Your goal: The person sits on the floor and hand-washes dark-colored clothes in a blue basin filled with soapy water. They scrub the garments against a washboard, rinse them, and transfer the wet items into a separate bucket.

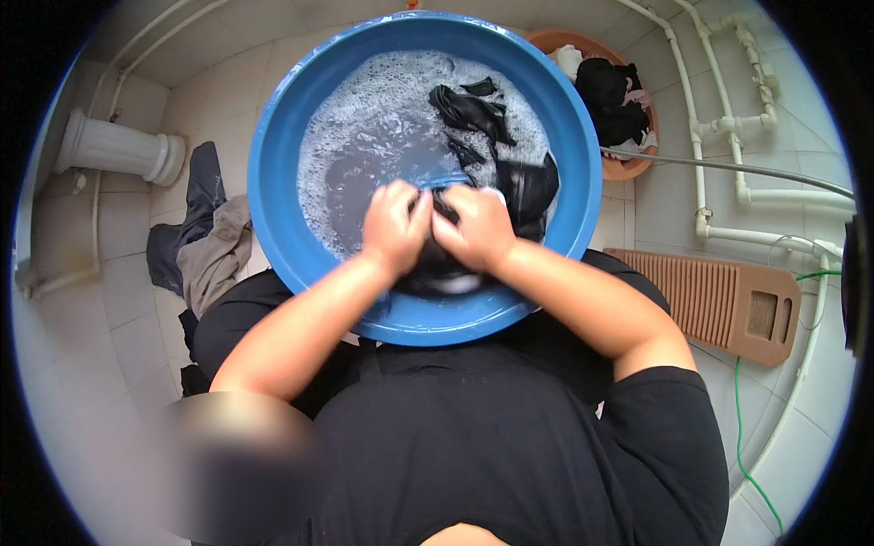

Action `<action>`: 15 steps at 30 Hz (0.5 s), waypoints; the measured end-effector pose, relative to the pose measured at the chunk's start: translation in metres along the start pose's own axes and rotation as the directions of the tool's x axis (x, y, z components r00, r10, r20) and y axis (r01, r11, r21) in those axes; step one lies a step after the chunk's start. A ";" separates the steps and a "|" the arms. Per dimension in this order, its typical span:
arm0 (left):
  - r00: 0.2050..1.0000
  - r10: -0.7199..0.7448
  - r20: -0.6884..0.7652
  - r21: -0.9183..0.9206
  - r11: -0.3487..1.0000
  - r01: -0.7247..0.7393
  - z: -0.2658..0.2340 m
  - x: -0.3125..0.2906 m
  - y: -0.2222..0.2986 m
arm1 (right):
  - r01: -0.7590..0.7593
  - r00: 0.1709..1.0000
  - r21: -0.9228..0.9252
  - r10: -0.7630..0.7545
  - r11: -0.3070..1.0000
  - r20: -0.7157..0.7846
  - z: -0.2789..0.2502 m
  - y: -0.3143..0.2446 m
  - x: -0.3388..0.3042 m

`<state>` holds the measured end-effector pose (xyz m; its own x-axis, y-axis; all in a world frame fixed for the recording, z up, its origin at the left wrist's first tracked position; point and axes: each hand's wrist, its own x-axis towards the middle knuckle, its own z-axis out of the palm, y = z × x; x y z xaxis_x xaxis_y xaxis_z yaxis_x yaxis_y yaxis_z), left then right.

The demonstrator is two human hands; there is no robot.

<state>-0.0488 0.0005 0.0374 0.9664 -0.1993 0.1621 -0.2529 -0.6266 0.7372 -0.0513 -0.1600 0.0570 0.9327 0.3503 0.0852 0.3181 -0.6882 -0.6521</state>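
Between my legs stands a large round blue basin (273,182) of grey, sudsy water (364,164). Dark wet clothing (528,191) lies in it, partly under the surface on the right side. Close together over the near half of the basin, my left hand (397,223) and my right hand (475,226) are both closed on a black wet garment (442,259). Its folds show between the thumbs and below the hands. The fingertips are partly hidden and slightly blurred.
An orange-brown basin (652,136) with dark and light clothes stands at the far right. A brown washboard (696,296) lies right of my leg. Grey and beige clothes (217,246) lie on the floor at left, near a white pedestal (123,150). White pipes (696,164) and a metal hose (728,166) run at right.
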 end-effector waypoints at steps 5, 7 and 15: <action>0.975 -0.224 -0.008 0.165 0.961 0.222 -0.001 0.053 -0.021 | -0.208 0.977 -0.028 0.207 0.978 -0.059 0.014 0.027 0.057; 0.941 -0.333 0.056 0.218 0.924 0.314 0.000 0.049 -0.027 | -0.226 0.974 -0.120 0.225 0.967 -0.024 0.005 0.024 0.054; 1.000 0.026 -0.004 -0.028 0.999 -0.026 -0.010 -0.037 0.031 | 0.193 0.981 -0.087 -0.193 0.977 0.004 -0.015 -0.008 -0.027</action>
<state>-0.0918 -0.0046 0.0608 0.9598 -0.2121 0.1838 -0.2763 -0.5996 0.7511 -0.0763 -0.1733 0.0716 0.8532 0.4791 0.2064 0.5053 -0.6607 -0.5551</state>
